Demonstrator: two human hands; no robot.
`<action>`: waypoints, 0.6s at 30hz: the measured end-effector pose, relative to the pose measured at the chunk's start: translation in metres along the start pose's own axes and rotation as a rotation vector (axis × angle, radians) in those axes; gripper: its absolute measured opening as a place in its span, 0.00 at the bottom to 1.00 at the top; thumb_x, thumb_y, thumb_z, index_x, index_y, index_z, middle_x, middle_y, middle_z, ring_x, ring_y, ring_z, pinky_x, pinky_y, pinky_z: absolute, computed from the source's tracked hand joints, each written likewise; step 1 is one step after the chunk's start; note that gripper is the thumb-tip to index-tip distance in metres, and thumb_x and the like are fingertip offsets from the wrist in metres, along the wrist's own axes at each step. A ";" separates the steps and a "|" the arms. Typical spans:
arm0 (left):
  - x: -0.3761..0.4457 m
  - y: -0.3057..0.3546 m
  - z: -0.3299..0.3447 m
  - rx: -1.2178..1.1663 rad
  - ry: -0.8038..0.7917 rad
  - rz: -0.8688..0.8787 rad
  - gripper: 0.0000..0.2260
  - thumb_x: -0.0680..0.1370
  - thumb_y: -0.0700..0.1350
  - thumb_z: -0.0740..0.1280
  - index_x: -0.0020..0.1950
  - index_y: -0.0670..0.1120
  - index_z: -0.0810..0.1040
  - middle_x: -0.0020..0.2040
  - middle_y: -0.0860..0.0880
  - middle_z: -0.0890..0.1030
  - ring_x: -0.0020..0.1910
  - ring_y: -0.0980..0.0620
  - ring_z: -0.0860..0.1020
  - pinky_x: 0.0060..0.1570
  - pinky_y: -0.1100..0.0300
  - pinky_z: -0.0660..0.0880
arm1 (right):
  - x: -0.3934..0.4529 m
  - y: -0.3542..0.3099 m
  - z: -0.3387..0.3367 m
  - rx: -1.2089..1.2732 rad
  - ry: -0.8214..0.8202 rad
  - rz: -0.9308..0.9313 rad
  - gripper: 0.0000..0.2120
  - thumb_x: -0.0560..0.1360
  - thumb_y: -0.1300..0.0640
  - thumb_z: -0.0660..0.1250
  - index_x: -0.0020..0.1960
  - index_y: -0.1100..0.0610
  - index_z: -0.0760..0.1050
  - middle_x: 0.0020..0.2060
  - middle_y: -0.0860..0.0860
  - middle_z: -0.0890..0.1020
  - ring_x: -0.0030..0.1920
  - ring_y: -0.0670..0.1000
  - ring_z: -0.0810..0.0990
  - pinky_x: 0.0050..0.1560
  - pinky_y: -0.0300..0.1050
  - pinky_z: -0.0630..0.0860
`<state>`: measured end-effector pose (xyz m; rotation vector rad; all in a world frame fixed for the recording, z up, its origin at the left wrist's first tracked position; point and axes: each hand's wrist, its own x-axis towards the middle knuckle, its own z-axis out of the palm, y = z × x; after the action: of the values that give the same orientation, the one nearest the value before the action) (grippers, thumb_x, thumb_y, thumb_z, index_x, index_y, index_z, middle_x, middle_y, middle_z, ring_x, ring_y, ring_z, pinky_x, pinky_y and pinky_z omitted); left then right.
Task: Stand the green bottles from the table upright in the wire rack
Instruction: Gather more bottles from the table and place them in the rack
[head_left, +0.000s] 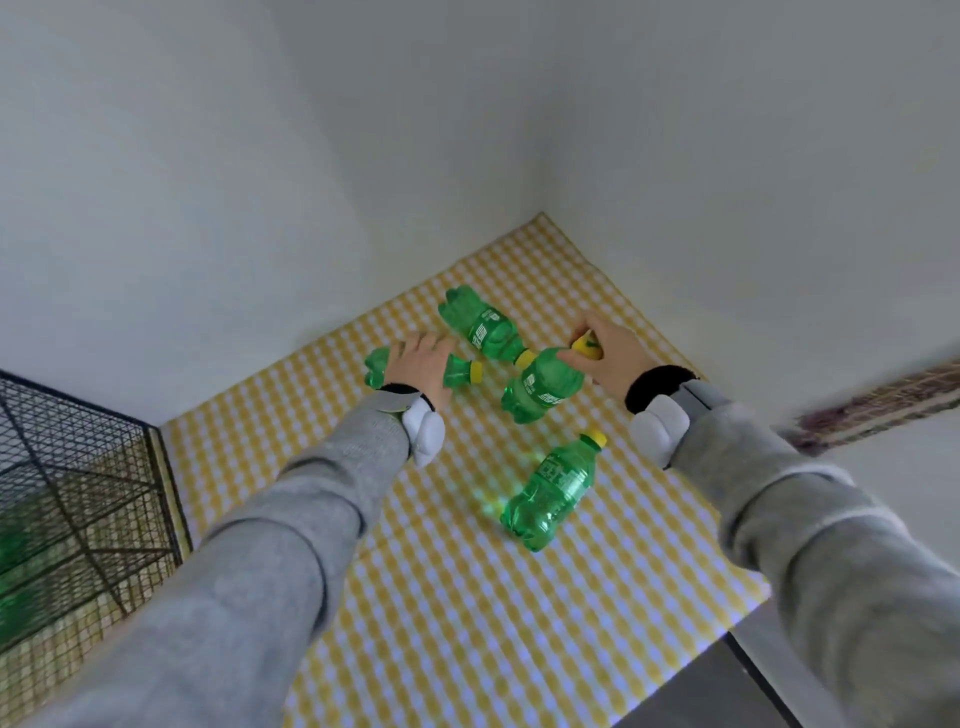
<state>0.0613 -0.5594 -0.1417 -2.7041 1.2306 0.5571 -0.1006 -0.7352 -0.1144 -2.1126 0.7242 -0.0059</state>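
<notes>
4 green plastic soda bottles with yellow caps lie on their sides on the table. Far-left bottle (415, 366): the left hand (421, 358) is closed over its middle, base sticking out left, cap right. Centre bottle (545, 387): the right hand (613, 348) is wrapped round its neck end, yellow showing under the fingers, whether cap or label cannot be told. Far bottle (483, 325) lies free, its cap just touching the centre bottle's shoulder. Near bottle (556, 488) lies free, cap pointing away, apart from the others. The wire rack (78, 493) sits at the left edge, black mesh, green blur inside, likely bottles already placed, too smeared to count.

Risks, judged: lifting the centre bottle could nudge the far bottle and set it rolling, since they touch. Round bottles roll easily on a flat cloth. The neck grip on the right looks thin, so the bottle could swing or slip on the lift. Carrying 2 at once to a rack well off to the left, the right arm must cross over; a base could catch the mesh rim and a bottle tip.

Surface: a yellow-and-white checked tablecloth (467, 623), flat. White walls meet in a corner behind. Grey sleeves (270, 571), white pads at both wrists.
</notes>
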 end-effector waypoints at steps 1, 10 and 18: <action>0.010 -0.003 0.004 0.035 -0.063 0.024 0.29 0.75 0.45 0.67 0.74 0.49 0.60 0.76 0.47 0.61 0.76 0.45 0.57 0.74 0.46 0.54 | -0.003 0.001 -0.001 -0.006 0.008 0.000 0.09 0.75 0.55 0.67 0.47 0.56 0.67 0.40 0.53 0.74 0.33 0.48 0.71 0.37 0.44 0.70; -0.001 0.007 0.034 0.221 0.088 0.034 0.21 0.76 0.45 0.65 0.69 0.50 0.69 0.70 0.41 0.64 0.70 0.41 0.63 0.71 0.46 0.56 | -0.018 0.011 -0.001 -0.027 0.004 -0.031 0.09 0.74 0.55 0.68 0.47 0.55 0.67 0.42 0.52 0.74 0.39 0.52 0.72 0.42 0.45 0.70; -0.045 -0.002 0.025 0.302 0.003 0.107 0.27 0.76 0.51 0.66 0.73 0.48 0.62 0.72 0.46 0.65 0.72 0.44 0.61 0.68 0.48 0.62 | -0.017 -0.009 0.005 -0.085 -0.022 -0.042 0.10 0.73 0.54 0.70 0.46 0.54 0.68 0.39 0.50 0.73 0.37 0.51 0.71 0.35 0.39 0.69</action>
<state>0.0287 -0.5204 -0.1484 -2.4023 1.3442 0.3444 -0.1089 -0.7190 -0.1063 -2.2054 0.6772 0.0251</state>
